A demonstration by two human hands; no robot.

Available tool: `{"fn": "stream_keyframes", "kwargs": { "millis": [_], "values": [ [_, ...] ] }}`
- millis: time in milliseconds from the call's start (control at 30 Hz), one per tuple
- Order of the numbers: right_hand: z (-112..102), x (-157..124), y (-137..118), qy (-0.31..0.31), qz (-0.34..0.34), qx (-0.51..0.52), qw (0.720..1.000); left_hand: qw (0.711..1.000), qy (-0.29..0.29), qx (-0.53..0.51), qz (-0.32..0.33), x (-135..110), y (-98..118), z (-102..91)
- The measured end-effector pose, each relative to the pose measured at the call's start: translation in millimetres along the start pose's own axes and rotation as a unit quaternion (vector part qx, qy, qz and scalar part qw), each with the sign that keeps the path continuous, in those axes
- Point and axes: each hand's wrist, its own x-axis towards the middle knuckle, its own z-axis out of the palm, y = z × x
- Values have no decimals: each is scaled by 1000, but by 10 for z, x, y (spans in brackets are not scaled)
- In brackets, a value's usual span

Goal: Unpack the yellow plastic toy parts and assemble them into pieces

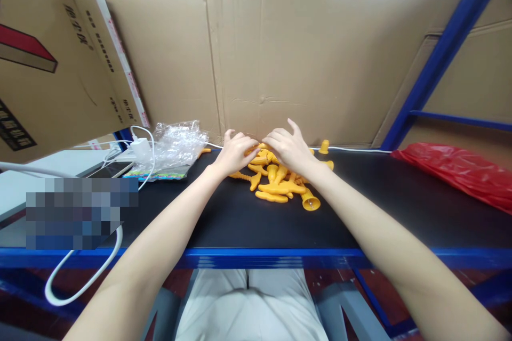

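Over a heap of yellow plastic pieces [280, 188], my left hand [236, 150] and my right hand [288, 148] face each other, fingertips close together. Left fingers and thumb are closed around a yellow plastic piece [253, 148], mostly hidden. The right fingers bend down onto a yellow piece [263, 146] beside it; whether it is the same piece I cannot tell. Each little finger sticks up. Some pieces in the heap are long and wavy, others flared like a bell, such as the yellow cup-shaped piece [311, 202] lying at the front.
Another flared yellow piece [324, 146] stands at the back by a white cable [356, 149]. Crumpled clear plastic [176, 144] and a white charger [140, 149] are on the left. A red plastic bag [460, 170] lies right. Cardboard [320, 64] walls the back of the black tabletop [240, 224].
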Motion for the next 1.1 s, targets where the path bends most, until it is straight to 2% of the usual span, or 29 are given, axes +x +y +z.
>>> {"fn": "stream_keyframes", "kwargs": {
  "millis": [133, 233, 300, 433, 533, 600, 667, 767, 833, 933, 1100],
  "values": [
    [12, 8, -21, 23, 9, -43, 999, 994, -23, -82, -71, 36, 34, -9],
    [29, 3, -35, 23, 13, -50, 998, 976, -52, -166, -132, 63, 53, -21],
    [31, -2, -28, 18, 16, -46, 999, 951, -75, -242, -175, 69, 48, -24],
    [18, -35, 121, 25, 57, -36, 997, 881, -106, -387, -250, 49, -26, -5],
    [8, -116, 416, 59, 143, -12, 988, 864, -98, -411, -272, 4, -140, 43],
    [8, -223, 680, 79, 238, 0, 968, 871, -93, -399, -270, -37, -234, 95],
    [20, -378, 955, 64, 360, 14, 931, 877, -87, -382, -279, -80, -325, 154],
    [83, -677, 1299, 4, 538, 48, 841, 883, -71, -359, -294, -127, -419, 211],
    [164, -889, 1444, -32, 620, 69, 781, 889, -58, -341, -300, -140, -440, 217],
    [332, -1168, 1530, -72, 673, 55, 734, 892, -52, -327, -309, -139, -429, 198],
    [549, -1443, 1511, -165, 671, 44, 722, 902, -61, -309, -295, -126, -397, 191]
  ]
}}
